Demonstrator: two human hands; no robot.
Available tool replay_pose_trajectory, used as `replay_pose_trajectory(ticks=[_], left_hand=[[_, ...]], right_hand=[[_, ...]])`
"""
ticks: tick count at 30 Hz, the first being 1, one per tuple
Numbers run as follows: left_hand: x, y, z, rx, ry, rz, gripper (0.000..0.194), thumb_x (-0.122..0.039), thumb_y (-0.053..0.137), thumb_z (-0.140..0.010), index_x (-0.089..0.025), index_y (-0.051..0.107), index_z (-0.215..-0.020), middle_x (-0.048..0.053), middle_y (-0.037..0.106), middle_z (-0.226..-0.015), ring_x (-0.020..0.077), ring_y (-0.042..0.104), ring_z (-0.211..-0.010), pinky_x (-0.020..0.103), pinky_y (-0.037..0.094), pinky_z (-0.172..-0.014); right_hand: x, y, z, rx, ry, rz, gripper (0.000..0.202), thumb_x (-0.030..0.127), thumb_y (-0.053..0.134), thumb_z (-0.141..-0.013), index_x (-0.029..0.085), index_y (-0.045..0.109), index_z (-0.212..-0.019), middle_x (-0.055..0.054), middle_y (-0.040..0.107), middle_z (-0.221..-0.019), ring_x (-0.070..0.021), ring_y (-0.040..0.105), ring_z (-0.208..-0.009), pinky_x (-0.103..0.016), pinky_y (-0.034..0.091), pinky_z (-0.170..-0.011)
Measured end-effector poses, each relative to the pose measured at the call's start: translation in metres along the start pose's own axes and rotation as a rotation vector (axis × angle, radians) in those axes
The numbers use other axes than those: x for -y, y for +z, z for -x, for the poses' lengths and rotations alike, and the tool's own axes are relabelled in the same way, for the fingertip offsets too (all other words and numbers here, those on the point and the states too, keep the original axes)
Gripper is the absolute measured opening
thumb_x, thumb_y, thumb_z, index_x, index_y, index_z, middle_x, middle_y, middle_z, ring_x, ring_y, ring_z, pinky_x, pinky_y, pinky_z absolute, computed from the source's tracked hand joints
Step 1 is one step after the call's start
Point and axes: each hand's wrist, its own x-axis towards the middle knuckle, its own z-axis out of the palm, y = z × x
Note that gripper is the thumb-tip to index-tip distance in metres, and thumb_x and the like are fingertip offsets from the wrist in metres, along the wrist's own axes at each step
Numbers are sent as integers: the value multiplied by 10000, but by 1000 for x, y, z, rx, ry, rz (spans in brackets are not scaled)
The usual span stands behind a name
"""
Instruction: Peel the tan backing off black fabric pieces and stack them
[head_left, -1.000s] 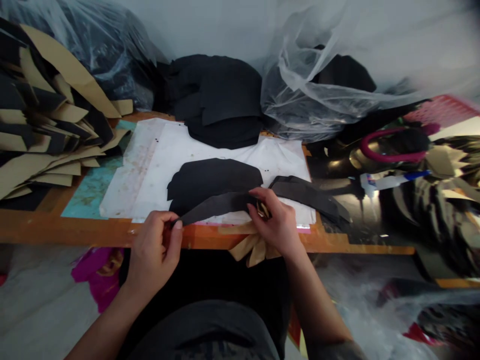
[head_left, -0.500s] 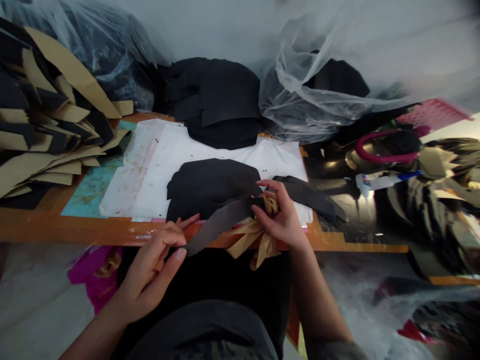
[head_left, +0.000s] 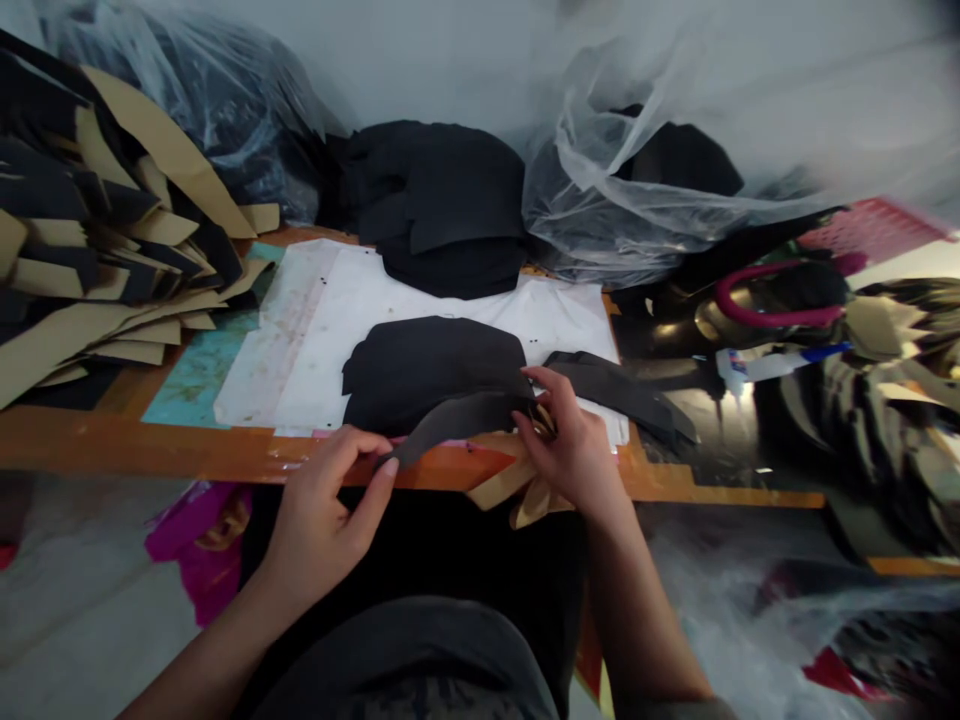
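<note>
A narrow, curved dark strip [head_left: 457,415] stretches between my two hands, just above the table's front edge. My left hand [head_left: 334,515] pinches its left end between thumb and fingertips. At the other end my right hand [head_left: 570,445] grips the strip; crumpled tan paper strips [head_left: 502,485] hang from under its palm over the edge. Behind the strip lies a stack of black cut pieces [head_left: 435,355] on a white sheet [head_left: 292,340]. More dark strips [head_left: 615,385] lie to the right of my right hand.
Black pieces with tan backing [head_left: 150,230] are heaped at the left. A black fabric pile [head_left: 457,190] and a clear plastic bag [head_left: 585,220] stand against the wall. On the right are a white bottle with a blue tip [head_left: 765,368] and a pink-rimmed container [head_left: 780,310].
My left hand has moved up and right, its fingers closer together on the strip's end. The strip now bows more and lies nearer the table. The right hand has shifted only slightly.
</note>
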Motion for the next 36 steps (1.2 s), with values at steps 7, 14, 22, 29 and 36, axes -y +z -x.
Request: replay_pose_trajectory(ticks=[7,14,22,29,36], left_hand=[[2,3,-30,123,-53,389,130,-344,577,-972,-217,561,-953,85,647,-1129,217,645,-1209,317,538,-1009],[-13,-15,-25,289,-84,653,312,-481,654,-906,-206,579,-778,137,395,-1604,374,353,-1521,547,462,-1145],[17,-3,-24,-198,-177,85,212,-407,720,-858,-208,665,-902,5,662,-852,137,634,-787,240,532,-746],[23,4,-36,-199,-264,-39,266,-466,689,-850,-201,685,-875,-8,678,-768,126,601,-662,247,469,-645],[18,4,-43,-185,-254,-188,253,-458,656,-847,-208,690,-835,-18,671,-703,134,587,-612,268,452,-635]], right_hand=[[-6,8,-6,35,-2,-264,542,171,637,-897,249,467,-1406,-57,654,-1134,-169,637,-828,-292,535,-744],[-9,6,-2,73,-32,-400,568,205,624,-924,269,428,-1454,-109,560,-1331,-185,621,-915,-317,548,-760],[0,4,-5,-85,104,-250,477,251,686,-888,248,530,-1338,-42,655,-1040,-173,637,-792,-282,521,-691],[5,11,-12,-73,178,-120,432,234,654,-857,247,571,-1280,32,616,-782,-141,566,-606,-248,464,-619],[1,16,-15,-30,219,-90,440,254,647,-853,248,572,-1287,-4,690,-869,-178,629,-649,-274,467,-637]])
